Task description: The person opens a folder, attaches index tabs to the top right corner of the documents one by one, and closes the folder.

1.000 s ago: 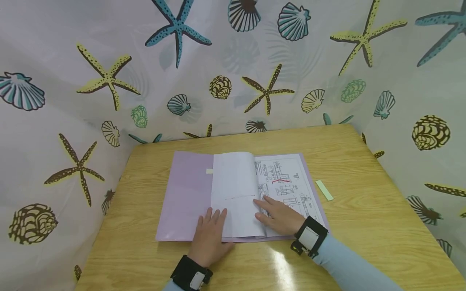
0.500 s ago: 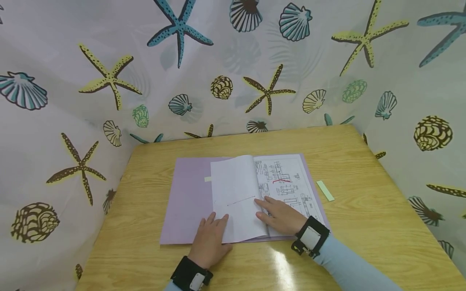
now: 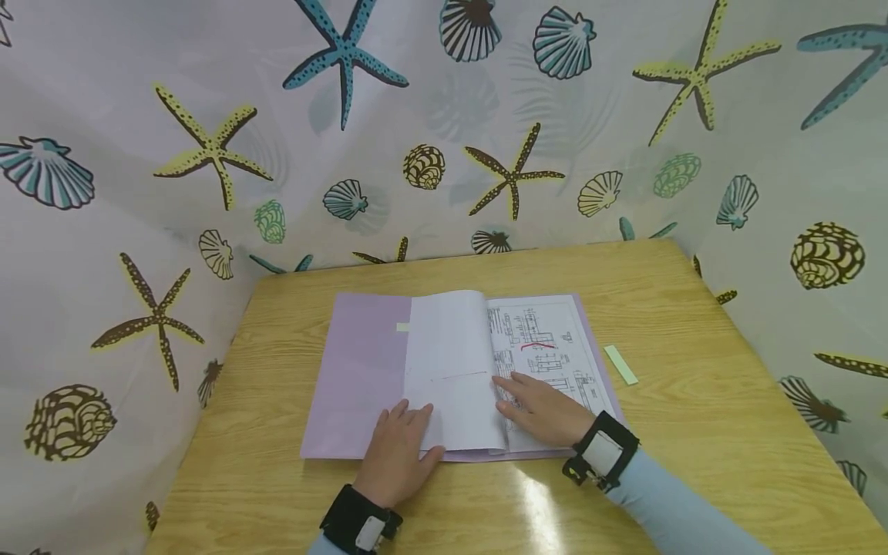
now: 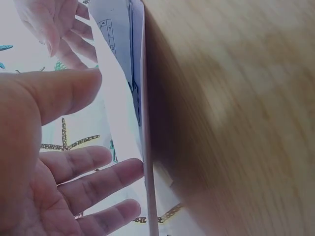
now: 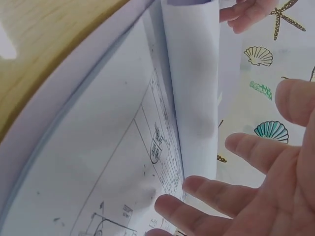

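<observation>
A lilac folder [image 3: 361, 370] lies spread on the table, its left cover flat. Inside, a white sheet [image 3: 447, 339] is turned over to the left and bows up at the fold; a faint line crosses it. My left hand [image 3: 394, 455] lies at this sheet's lower left corner with fingers extended, over the folder's front edge. On the right side a page of technical drawings [image 3: 572, 331] bears a red pen mark. Across its lower left part, near the fold, stretches my right hand [image 3: 544, 408], fingers extended. The right wrist view shows the fingertips [image 5: 167, 204] by the fold.
A pale green strip [image 3: 620, 364] lies on the wooden table [image 3: 694, 401], right of the folder. Another pale tab [image 3: 403, 327] shows on the left cover beside the sheet. Behind and at both sides hangs a white curtain [image 3: 388, 116] printed with starfish and shells.
The turned sheet flattened leftward half a second ago and now bows up again, its left edge further right. My right hand has shifted slightly right; the left has barely moved.
</observation>
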Available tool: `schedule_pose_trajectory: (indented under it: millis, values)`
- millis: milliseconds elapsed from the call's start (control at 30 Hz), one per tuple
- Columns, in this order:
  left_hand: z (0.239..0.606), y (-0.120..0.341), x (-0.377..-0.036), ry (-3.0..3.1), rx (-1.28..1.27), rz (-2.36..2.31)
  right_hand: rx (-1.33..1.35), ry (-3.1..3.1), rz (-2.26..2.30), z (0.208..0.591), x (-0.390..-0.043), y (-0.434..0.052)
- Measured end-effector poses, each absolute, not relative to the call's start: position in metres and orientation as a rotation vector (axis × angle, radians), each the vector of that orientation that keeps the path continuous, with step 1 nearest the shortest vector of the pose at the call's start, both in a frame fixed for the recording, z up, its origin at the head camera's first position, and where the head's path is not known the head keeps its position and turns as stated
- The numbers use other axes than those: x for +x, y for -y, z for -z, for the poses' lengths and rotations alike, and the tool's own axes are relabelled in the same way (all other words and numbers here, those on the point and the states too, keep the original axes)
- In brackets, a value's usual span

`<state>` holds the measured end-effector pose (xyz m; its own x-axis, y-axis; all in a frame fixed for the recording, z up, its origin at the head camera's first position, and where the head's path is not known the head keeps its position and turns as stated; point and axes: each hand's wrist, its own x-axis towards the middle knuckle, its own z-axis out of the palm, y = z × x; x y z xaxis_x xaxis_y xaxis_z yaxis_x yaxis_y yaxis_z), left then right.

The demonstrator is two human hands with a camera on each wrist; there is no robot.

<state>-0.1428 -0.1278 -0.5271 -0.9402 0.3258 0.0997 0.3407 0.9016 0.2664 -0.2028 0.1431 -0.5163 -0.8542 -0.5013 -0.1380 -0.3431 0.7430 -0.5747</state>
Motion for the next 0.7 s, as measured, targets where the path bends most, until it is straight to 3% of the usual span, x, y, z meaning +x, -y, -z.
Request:
schedule_pose_trajectory:
  millis: [400, 700]
  values:
    - [0.522, 0.131, -0.144, 2.965, -0.541, 0.506, -0.539, -2.814, 0.906, 0.504, -0.209, -0.191]
    - [0.519, 0.14, -0.151, 2.782, -0.513, 0.555, -0.104, -3.111, 0.748, 0.498, -0.219, -0.243]
